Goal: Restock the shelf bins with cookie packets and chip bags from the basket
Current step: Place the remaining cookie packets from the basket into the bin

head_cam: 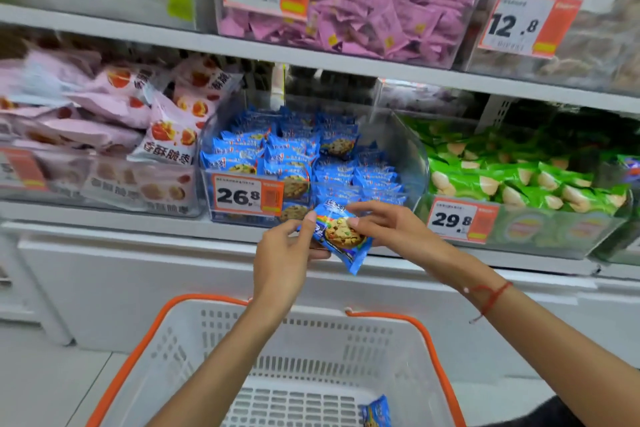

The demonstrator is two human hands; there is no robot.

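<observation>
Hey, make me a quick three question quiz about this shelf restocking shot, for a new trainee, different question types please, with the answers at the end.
1. True or false: the blue cookie packet is held by both the left hand and the right hand.
2. Which price tag is on the blue cookie bin? A 23.8, B 26.8, C 29.8
3. Fill in: the packet left in the basket lies near its ____ side.

Key: 1 true. 2 B, the 26.8 tag. 3 right, where the basket packet lies.
</observation>
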